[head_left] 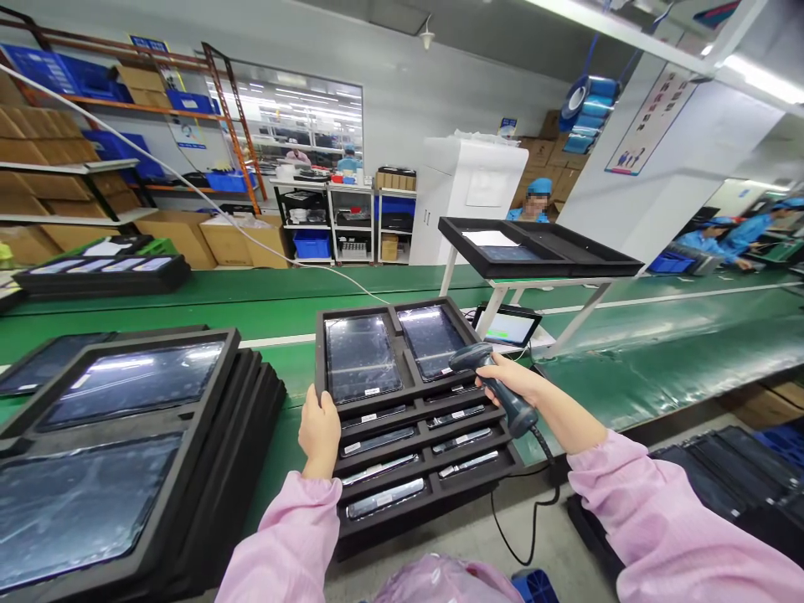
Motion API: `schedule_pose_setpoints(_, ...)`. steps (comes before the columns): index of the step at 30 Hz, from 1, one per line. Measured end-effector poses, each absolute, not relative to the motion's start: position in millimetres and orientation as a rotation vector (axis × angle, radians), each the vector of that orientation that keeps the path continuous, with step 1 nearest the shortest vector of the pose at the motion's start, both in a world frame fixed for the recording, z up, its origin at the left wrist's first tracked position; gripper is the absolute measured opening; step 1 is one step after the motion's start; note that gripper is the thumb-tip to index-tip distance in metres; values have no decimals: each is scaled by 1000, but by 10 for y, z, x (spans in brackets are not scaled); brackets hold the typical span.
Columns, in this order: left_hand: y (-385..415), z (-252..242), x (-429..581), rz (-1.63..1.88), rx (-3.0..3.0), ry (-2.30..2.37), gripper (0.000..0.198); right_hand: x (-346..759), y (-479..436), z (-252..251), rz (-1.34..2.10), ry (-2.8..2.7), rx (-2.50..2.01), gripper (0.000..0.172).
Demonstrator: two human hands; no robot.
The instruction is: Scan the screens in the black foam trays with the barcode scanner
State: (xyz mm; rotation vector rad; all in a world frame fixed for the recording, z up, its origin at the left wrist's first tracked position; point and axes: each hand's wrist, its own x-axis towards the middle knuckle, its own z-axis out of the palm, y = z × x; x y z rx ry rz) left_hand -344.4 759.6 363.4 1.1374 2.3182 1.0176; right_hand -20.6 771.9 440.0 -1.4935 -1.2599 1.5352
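Note:
My right hand (pixel 506 381) is wrapped round the handle of a dark barcode scanner (pixel 516 410), its head pointing left over the trays. A coiled black cable hangs from the scanner's base. My left hand (pixel 319 431) grips the left edge of the top black foam tray (pixel 397 347), thumb on the rim; the other fingers are partly hidden. In that tray lie two dark glass screen panels, the left panel (pixel 361 356) and the right panel (pixel 433 339), each with a small white label. Beneath it, staggered trays (pixel 433 494) show the labelled edges of several more panels.
Stacked foam trays with panels (pixel 235 435) stand at the left. Behind my right hand, a small monitor (pixel 508 325) sits under a white stand (pixel 581 293) bearing more trays. The green bench (pixel 666 335) runs across. A co-worker (pixel 533 201) is beyond; more trays (pixel 722 477) lie lower right.

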Motion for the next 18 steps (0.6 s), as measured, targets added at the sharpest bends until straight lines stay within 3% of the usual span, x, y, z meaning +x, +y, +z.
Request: schedule_pose_setpoints(18,7596,3584,-3466,1059,1128,2243,51,-479,7493,4419,1544,-1210,-1394,30)
